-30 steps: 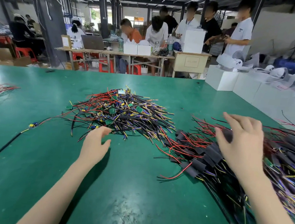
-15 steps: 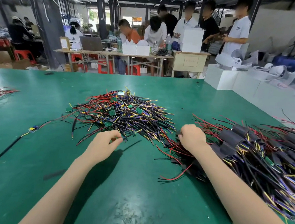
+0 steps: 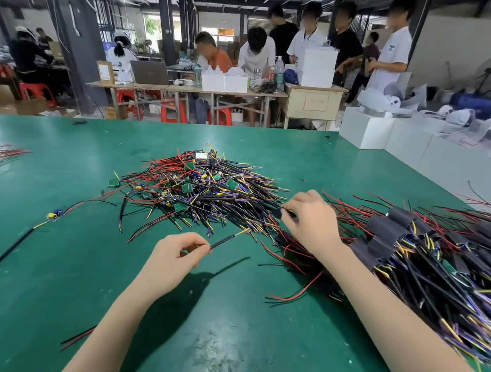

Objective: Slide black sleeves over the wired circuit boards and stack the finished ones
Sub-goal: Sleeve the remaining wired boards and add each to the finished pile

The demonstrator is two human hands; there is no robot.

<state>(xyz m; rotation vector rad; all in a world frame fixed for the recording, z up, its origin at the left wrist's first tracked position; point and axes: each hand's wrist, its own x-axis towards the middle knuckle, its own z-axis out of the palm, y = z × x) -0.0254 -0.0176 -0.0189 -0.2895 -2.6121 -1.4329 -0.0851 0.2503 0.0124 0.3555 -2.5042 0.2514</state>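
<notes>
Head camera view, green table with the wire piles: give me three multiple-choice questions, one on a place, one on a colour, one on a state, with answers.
1. Where does the stack of black-sleeved wired boards lie?
A. right of the right hand
B. far left edge
C. on the white boxes

2. What colour is the thin wire's bare tip beyond the left hand?
A. white
B. yellow
C. green

3. What is the left hand doing?
A. lying flat on the table
B. pinching a thin black wire
C. hanging off the table

Answers: 1 A, the sleeved pile spreads past the right hand. 2 B, the tip shows yellow against the green table. 3 B, fingers and thumb close on the wire's end.
</notes>
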